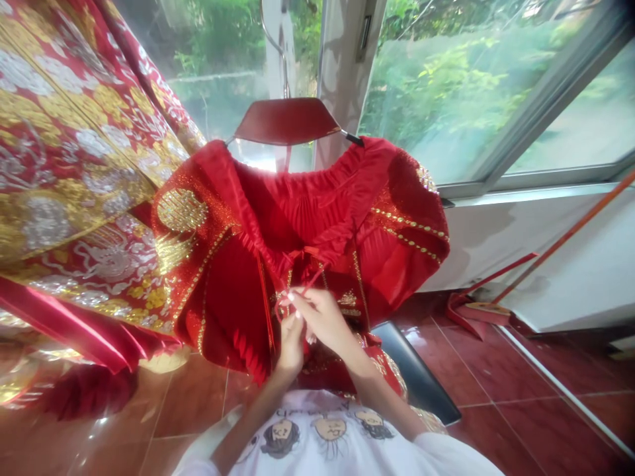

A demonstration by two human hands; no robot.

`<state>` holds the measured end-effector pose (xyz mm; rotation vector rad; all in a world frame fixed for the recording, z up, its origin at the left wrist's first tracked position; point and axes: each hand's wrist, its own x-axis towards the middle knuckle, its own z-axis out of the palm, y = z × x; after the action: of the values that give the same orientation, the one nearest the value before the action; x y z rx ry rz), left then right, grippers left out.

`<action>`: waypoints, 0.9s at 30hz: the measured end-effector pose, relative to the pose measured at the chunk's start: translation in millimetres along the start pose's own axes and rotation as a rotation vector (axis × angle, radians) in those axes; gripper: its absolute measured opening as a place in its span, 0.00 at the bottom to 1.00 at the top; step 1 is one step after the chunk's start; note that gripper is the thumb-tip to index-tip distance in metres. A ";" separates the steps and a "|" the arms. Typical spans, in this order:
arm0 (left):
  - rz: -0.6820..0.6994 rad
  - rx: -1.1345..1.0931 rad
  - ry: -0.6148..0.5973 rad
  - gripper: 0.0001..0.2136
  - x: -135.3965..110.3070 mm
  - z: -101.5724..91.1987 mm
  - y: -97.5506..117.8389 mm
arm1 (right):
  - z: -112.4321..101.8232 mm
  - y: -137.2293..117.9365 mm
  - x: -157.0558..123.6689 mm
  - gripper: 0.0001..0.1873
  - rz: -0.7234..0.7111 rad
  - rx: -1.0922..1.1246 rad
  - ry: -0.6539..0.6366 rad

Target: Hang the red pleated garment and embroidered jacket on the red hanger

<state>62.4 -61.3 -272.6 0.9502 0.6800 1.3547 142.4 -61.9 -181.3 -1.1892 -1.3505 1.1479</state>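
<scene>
A red garment [223, 277] with gathered neck, puffed shoulders and gold beaded trim hangs on a hanger [286, 121] with a broad red-brown top. At its front neckline, a thin red drawstring [315, 279] runs down to my fingers. My left hand [292, 340] is closed, its thumb and fingers pinching the string. Over it, my right hand [320, 316] also pinches the string, with thumb and forefinger close to the left fingertips. A small loop of string shows beside the fingers. My hands hide part of the garment's lower front.
An embroidered red, gold and silver costume [89, 145] hangs close on the left. Behind the hanger are sliding windows [446, 99]. A red dustpan [469, 314] and a long orange stick [565, 235] stand at the right wall. A dark flat object [417, 370] lies on the tiled floor [471, 377].
</scene>
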 end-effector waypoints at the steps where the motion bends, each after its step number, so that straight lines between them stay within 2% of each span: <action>1: 0.012 0.018 0.005 0.25 0.9 -3.0 2.5 | 1.8 -1.5 0.0 0.18 -0.015 0.047 -0.017; 4: 0.075 0.084 0.055 0.18 4.6 -14.7 12.9 | 4.5 -1.1 1.3 0.14 -0.085 0.141 0.035; 6: 0.188 0.175 0.092 0.15 6.8 -22.4 23.4 | 4.7 2.5 2.7 0.14 -0.127 0.150 0.097; 8: 0.366 0.319 0.141 0.13 8.2 -27.4 37.2 | 4.8 7.2 4.1 0.15 -0.156 0.122 0.143; 11: 0.689 0.649 0.164 0.11 9.9 -27.4 62.0 | 7.7 13.4 5.5 0.15 -0.179 0.055 0.192; 14: 0.963 0.989 0.066 0.11 14.5 -18.3 85.4 | 14.0 17.3 5.3 0.14 -0.230 0.011 0.193; 16: 1.055 1.122 0.046 0.11 20.4 -9.6 96.6 | 18.0 18.8 4.4 0.14 -0.284 -0.028 0.200; 18: 1.038 1.189 0.093 0.11 27.8 -0.9 103.3 | 19.8 19.7 3.2 0.13 -0.320 -0.053 0.209; 21: 0.873 1.157 0.208 0.15 37.9 9.2 103.9 | 18.3 20.4 1.4 0.14 -0.315 -0.048 0.192; 25: 0.775 0.898 0.364 0.19 41.8 16.9 92.3 | 14.9 21.7 0.9 0.14 -0.304 -0.047 0.160; 27: 0.680 0.710 0.365 0.19 40.3 18.2 86.6 | 14.8 22.2 1.3 0.14 -0.307 -0.049 0.156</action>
<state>40.4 -28.2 -183.9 1.6125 1.2339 1.9626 129.5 -59.6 -204.7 -1.0394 -1.3909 0.7925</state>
